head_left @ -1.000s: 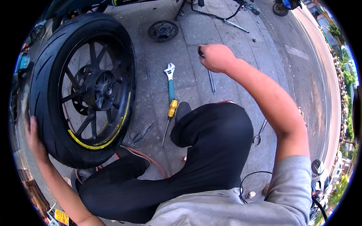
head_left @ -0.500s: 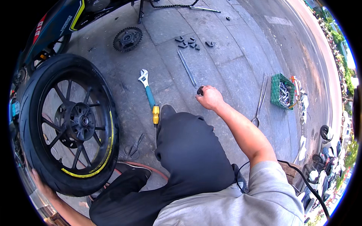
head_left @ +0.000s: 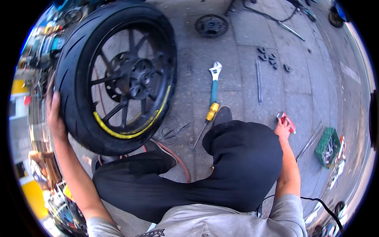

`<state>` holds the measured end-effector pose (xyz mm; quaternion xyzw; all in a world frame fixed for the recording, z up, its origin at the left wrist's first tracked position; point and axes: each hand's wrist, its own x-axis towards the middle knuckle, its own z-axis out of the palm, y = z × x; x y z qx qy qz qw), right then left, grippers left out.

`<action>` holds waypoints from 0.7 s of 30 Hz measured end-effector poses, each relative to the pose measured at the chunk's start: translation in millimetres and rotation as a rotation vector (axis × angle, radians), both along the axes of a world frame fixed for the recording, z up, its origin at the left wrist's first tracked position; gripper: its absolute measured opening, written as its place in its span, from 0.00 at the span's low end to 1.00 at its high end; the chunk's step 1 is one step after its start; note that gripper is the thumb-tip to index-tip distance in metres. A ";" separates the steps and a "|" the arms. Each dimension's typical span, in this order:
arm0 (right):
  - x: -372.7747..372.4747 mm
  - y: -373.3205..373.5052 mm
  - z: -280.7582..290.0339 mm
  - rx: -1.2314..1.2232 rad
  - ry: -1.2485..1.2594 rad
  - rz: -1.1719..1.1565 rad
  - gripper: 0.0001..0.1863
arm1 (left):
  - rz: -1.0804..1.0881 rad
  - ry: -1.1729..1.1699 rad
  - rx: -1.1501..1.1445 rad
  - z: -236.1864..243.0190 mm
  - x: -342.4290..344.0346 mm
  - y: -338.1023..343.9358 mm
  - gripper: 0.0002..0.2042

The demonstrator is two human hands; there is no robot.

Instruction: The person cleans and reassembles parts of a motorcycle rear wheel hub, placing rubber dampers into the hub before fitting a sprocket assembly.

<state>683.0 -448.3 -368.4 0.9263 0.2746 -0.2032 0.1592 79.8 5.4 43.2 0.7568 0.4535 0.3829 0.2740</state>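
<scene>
Clock positions are taken from the middle of the head view.

A motorcycle wheel (head_left: 139,81) is seen at 10 o'clock: black spokes, fitted tyre, a yellow stripe along the lower part of the rim. The left hand (head_left: 56,112) is laid against the tread at the wheel's own 8 to 9 o'clock, thumb set apart from the fingers, which are partly hidden by the tyre's edge.

The right hand (head_left: 282,129) is placed low at 3 o'clock, in contact with a small red object (head_left: 289,123) on the paving (head_left: 244,104). Whether the object is pinched or merely touched cannot be told.

Tools noted: an adjustable wrench (head_left: 214,89), teal-handled, at 1 o'clock, with the yellow handle of a screwdriver (head_left: 212,112) lying at its lower end; scissors (head_left: 170,136) at 7 to 8 o'clock, near the tyre; a metal bar (head_left: 259,82) at 2 o'clock, with black blocks (head_left: 272,61) scattered just beyond its upper end. A toothed sprocket (head_left: 211,26) is found between 12 and 1 o'clock. A green woven basket (head_left: 321,149), filled with metal parts, is located between 3 and 4 o'clock, with long-handled metal tongs (head_left: 308,144) just beside it. A reddish hose (head_left: 182,162) is run past the shoe at 7 o'clock.
</scene>
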 end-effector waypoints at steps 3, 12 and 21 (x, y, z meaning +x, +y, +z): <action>20.8 -11.6 -25.9 0.055 -0.091 -0.007 0.42 | -0.069 0.008 -0.011 3.1 31.5 -10.6 0.34; 46.6 -58.4 -41.7 -0.127 -0.055 -0.187 0.38 | -0.056 0.077 0.045 10.3 28.6 -14.2 0.33; 17.6 -71.0 18.4 -0.617 0.081 0.249 0.24 | 0.068 -0.095 -0.127 16.1 -22.4 35.0 0.29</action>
